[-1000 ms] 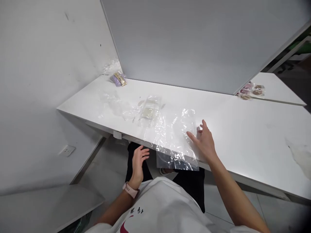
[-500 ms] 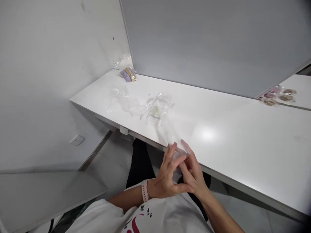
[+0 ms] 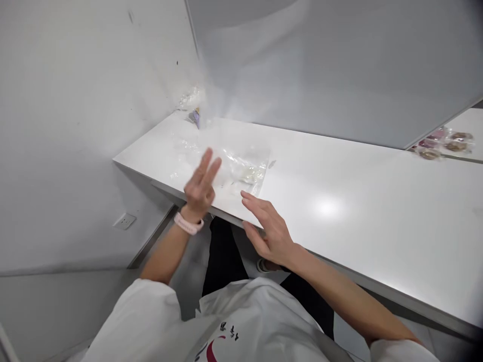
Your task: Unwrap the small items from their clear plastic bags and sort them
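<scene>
My left hand, with a pink band at the wrist, is raised over the table's front edge. Two of its fingers are stretched out and apart, the others curled; I see nothing held in it. Beyond its fingertips a blurred, see-through plastic film appears to hang in the air before the grey panel. My right hand is open, palm turned left, fingers just short of a clear plastic bag with something pale inside. That bag lies on the white table.
Crumpled clear plastic and a purple and gold packet sit in the far left corner, the packet partly veiled by the film. Wrapped brown and pink items lie at the right by the grey panel. A wall bounds the left.
My hands were together near the front edge with clear plastic at the fingers. They have parted, the left going up and left. A blurred film now shows before the panel.
</scene>
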Available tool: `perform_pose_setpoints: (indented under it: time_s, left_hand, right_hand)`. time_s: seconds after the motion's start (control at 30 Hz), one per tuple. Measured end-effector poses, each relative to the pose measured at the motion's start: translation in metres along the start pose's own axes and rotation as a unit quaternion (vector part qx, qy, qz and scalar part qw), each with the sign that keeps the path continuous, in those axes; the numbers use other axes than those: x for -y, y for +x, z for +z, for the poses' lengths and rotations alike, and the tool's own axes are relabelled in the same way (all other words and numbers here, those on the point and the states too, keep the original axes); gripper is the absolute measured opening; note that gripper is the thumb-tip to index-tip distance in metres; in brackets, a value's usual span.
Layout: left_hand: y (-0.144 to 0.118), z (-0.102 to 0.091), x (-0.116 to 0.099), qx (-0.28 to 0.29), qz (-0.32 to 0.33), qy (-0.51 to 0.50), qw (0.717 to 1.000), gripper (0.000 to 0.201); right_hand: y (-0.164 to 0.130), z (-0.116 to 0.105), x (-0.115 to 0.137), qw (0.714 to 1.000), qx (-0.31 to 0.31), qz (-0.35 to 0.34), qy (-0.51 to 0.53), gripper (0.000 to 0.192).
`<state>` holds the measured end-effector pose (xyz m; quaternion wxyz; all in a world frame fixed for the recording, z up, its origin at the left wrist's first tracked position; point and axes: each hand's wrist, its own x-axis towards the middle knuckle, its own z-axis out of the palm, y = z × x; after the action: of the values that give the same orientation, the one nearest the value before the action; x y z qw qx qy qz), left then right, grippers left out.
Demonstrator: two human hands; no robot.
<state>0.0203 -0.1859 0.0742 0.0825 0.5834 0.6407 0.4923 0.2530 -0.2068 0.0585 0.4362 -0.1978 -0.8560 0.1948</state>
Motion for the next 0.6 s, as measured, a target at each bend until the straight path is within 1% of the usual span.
perform_pose_setpoints:
  time_s: [0.07,0.1,0.13,0.17,0.23,0.3,0.37,0.43,0.47,0.53,0.6]
  left_hand:
    - [0.044,-0.009,0.034,-0.011,0.042,0.038,0.998,0.033]
    - [0.064,-0.012,0.053,0.003,0.055,0.058,0.997,0.033]
    - [0.08,-0.013,0.072,0.031,0.057,0.079,0.995,0.033]
    - [0.093,-0.013,0.09,0.067,0.043,0.101,0.992,0.033]
    - [0.108,-0.01,0.12,0.113,-0.005,0.126,0.986,0.028]
    - [0.112,-0.006,0.139,0.125,-0.05,0.134,0.982,0.021]
    - [0.113,-0.004,0.149,0.114,-0.081,0.137,0.981,0.017]
    - [0.116,-0.006,0.151,0.1,-0.109,0.142,0.979,0.014]
    - [0.118,-0.009,0.15,0.095,-0.124,0.147,0.977,0.013]
    - [0.126,-0.016,0.142,0.091,-0.153,0.155,0.972,0.013]
    - [0.132,-0.021,0.126,0.081,-0.168,0.162,0.969,0.019]
  right_hand:
    - [0.003,0.009,-0.02,0.998,0.016,0.026,-0.048,0.049]
    - [0.006,0.014,-0.031,0.996,0.036,0.04,-0.075,0.044]
    - [0.011,0.02,-0.043,0.991,0.063,0.051,-0.105,0.041]
    - [0.018,0.027,-0.055,0.985,0.092,0.06,-0.133,0.04]
    - [0.035,0.042,-0.078,0.971,0.14,0.064,-0.18,0.042]
    - [0.054,0.057,-0.099,0.96,0.169,0.072,-0.213,0.044]
    - [0.067,0.066,-0.117,0.949,0.19,0.11,-0.225,0.046]
    - [0.07,0.064,-0.13,0.939,0.204,0.161,-0.227,0.046]
    - [0.067,0.058,-0.135,0.935,0.205,0.181,-0.225,0.045]
    - [0.051,0.038,-0.142,0.933,0.198,0.201,-0.222,0.044]
    - [0.026,0.011,-0.143,0.935,0.187,0.21,-0.218,0.041]
